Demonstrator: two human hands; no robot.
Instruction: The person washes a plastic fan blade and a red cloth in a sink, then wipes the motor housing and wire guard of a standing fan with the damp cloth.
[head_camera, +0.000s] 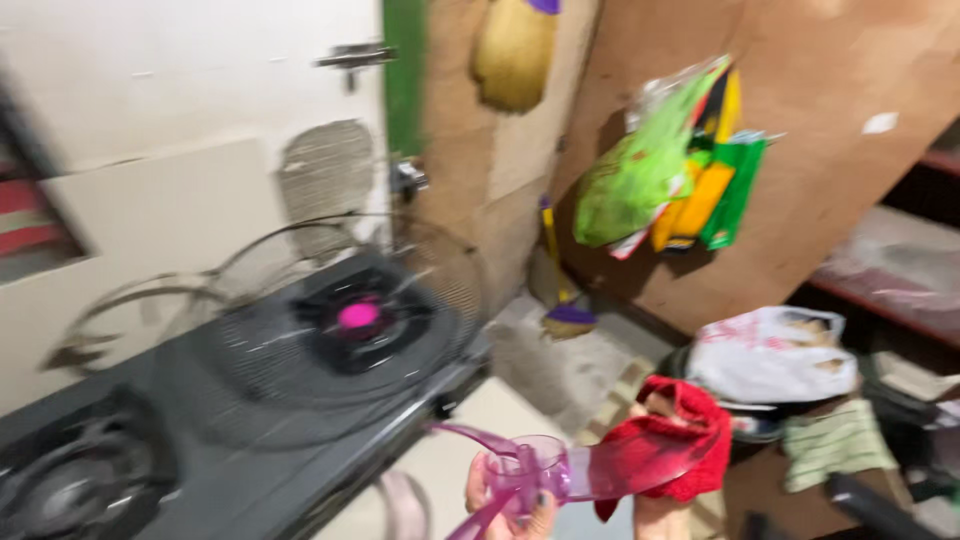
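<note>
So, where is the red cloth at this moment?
In the head view, the red cloth is low and right of centre, in the right hand, beside the purple fan blade.

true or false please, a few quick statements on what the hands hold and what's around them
1. The left hand holds a translucent purple fan blade. True.
2. The right hand holds a green cloth. False: it holds a red cloth.
3. A wire fan grille lies on the dark stove. True.
4. The grille's centre cap is yellow. False: it is pink.
5. Colourful bags hang on the brown wall. True.
</note>
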